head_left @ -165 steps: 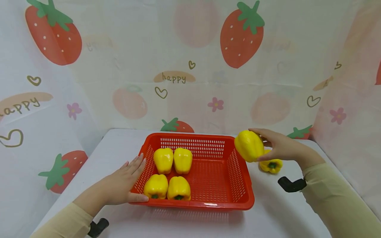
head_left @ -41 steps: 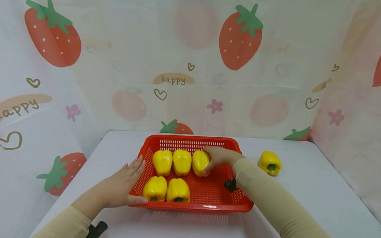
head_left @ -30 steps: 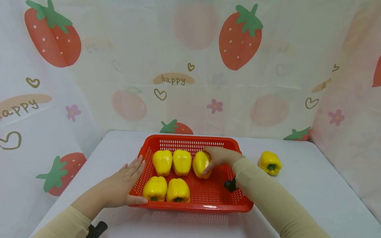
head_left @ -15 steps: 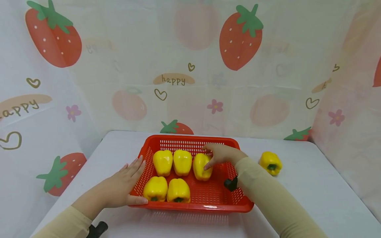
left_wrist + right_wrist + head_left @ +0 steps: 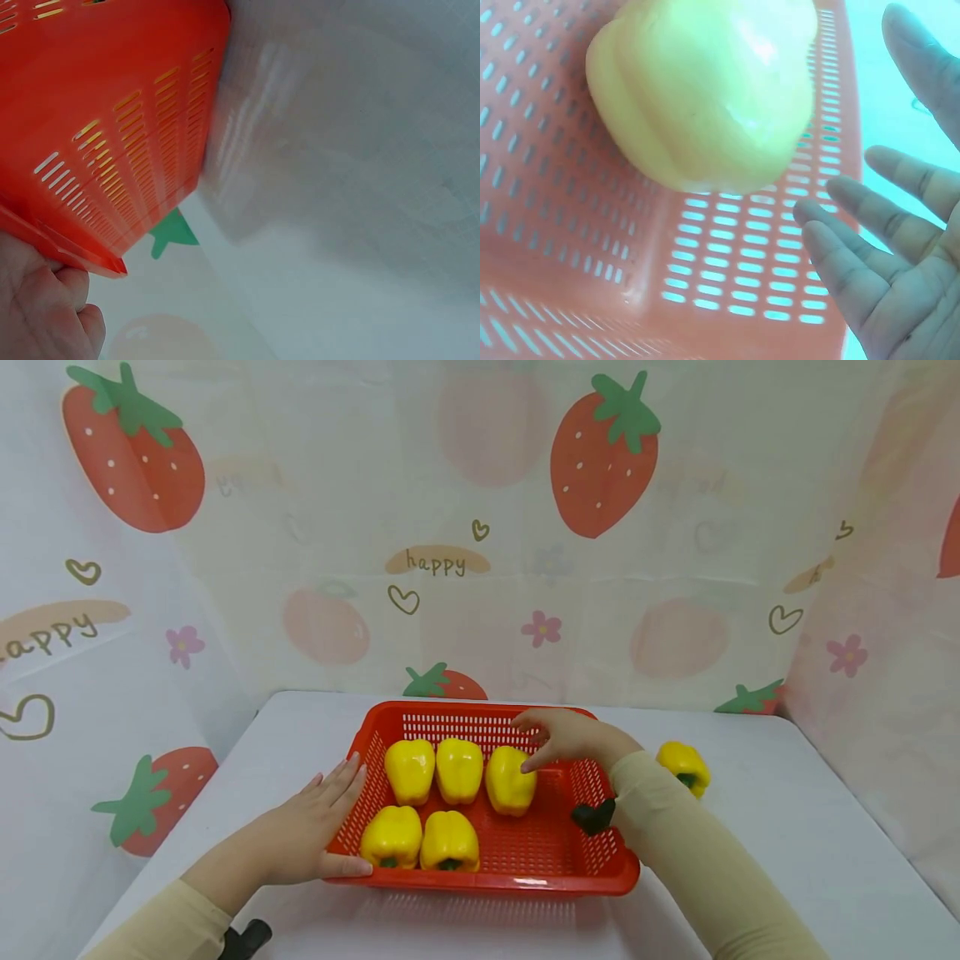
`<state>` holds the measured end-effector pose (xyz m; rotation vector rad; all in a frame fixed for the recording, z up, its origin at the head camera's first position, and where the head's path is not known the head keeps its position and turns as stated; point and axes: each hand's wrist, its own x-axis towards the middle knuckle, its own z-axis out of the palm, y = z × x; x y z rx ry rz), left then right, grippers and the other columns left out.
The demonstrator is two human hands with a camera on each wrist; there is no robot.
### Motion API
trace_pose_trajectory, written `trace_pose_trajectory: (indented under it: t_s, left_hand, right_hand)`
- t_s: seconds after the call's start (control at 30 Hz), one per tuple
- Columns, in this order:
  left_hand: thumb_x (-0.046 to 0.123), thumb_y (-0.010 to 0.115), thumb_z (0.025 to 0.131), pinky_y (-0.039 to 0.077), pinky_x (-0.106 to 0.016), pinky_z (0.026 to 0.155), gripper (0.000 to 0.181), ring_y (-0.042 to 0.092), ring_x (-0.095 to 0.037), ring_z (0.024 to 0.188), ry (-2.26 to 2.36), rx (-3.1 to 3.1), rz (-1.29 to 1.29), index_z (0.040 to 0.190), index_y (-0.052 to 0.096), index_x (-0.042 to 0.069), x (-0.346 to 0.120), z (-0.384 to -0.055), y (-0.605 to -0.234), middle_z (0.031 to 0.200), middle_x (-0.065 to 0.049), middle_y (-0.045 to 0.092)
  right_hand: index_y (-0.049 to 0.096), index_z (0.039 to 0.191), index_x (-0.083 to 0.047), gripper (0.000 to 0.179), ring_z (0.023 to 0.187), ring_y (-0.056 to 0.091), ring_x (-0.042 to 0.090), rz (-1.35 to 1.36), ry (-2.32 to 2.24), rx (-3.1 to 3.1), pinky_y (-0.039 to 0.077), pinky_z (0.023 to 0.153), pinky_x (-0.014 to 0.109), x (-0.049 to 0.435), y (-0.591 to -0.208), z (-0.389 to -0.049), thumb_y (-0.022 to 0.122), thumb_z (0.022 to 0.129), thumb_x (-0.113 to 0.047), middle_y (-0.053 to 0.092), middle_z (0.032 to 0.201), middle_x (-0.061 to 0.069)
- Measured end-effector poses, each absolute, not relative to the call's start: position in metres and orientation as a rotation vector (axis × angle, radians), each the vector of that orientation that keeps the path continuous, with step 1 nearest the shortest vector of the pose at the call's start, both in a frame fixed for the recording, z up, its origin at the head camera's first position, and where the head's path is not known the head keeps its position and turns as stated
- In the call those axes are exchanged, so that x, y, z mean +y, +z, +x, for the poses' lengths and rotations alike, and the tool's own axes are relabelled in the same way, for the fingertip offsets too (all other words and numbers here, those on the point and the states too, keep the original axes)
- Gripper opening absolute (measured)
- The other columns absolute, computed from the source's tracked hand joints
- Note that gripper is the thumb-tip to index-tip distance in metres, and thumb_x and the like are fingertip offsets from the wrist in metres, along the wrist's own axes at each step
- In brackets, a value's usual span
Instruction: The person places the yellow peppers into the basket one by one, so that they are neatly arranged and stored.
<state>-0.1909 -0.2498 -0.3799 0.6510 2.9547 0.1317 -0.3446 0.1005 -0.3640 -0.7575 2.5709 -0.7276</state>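
Note:
A red plastic basket (image 5: 517, 883) with slotted walls stands on the white table, holding several yellow bell peppers. My left hand (image 5: 303, 835) rests on its left rim, fingers stretched out and thumb along the front edge. Inside the basket, at the right end of the back row, sits one bell pepper (image 5: 511, 782). My right hand (image 5: 566, 737) is just above and to the right of that pepper, fingers apart and holding nothing. In the right wrist view the same bell pepper (image 5: 705, 90) lies clear of the spread fingers (image 5: 885, 210).
Another yellow bell pepper (image 5: 685, 767) lies on the table (image 5: 757, 827) right of the basket, partly hidden by the right sleeve. Two more bell peppers fill the basket's front left. A strawberry-printed curtain (image 5: 465, 468) hangs behind the table and along both sides.
My right hand carried a bell pepper from the basket's right side into the back row, shifted it slightly toward the front, then let go and lifted away rightward. My left hand stayed put.

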Motion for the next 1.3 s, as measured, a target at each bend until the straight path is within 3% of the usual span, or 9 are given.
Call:
trace_pose_trajectory:
  t_s: [0.27, 0.5, 1.0, 1.3]
  left_hand:
    - [0.079, 0.047, 0.068, 0.014, -0.051, 0.109, 0.114, 0.010, -0.029, 0.139, 0.126, 2.954, 0.660, 0.145, 0.015, 0.002, -0.249, -0.191, -0.379, 0.152, -0.015, 0.008]
    - [0.079, 0.047, 0.067, 0.014, -0.051, 0.109, 0.114, 0.010, -0.029, 0.139, 0.126, 2.947, 0.649, 0.145, 0.016, 0.002, -0.249, -0.191, -0.378, 0.152, -0.014, 0.008]
    - [0.078, 0.048, 0.068, 0.015, -0.051, 0.109, 0.113, 0.011, -0.029, 0.139, 0.133, 2.955, 0.642, 0.146, 0.016, 0.003, -0.249, -0.191, -0.378, 0.152, -0.014, 0.009]
    - [0.078, 0.048, 0.067, 0.014, -0.050, 0.110, 0.114, 0.010, -0.028, 0.139, 0.139, 2.950, 0.631, 0.146, 0.015, 0.003, -0.249, -0.191, -0.380, 0.153, -0.013, 0.008]
  right_hand:
    - [0.048, 0.132, -0.013, 0.066, 0.117, 0.050, 0.027, -0.825, -0.785, 2.541, 0.043, 0.095, 0.042, 0.111, -0.346, -0.338, 0.076, 0.074, -0.029, 0.050, 0.131, 0.006]
    - [0.048, 0.132, -0.014, 0.075, 0.114, 0.051, 0.028, -0.867, -0.765, 2.564, 0.046, 0.092, 0.040, 0.121, -0.334, -0.332, 0.078, 0.069, -0.041, 0.050, 0.132, 0.008]
    - [0.044, 0.134, -0.018, 0.074, 0.121, 0.046, 0.033, -0.751, -0.927, 2.527, 0.050, 0.086, 0.042, 0.163, -0.324, -0.329, 0.077, 0.071, -0.039, 0.047, 0.134, 0.011]
    - [0.042, 0.135, -0.017, 0.069, 0.119, 0.047, 0.033, -0.766, -0.964, 2.594, 0.044, 0.094, 0.044, 0.197, -0.319, -0.323, 0.073, 0.076, -0.035, 0.044, 0.136, 0.009]
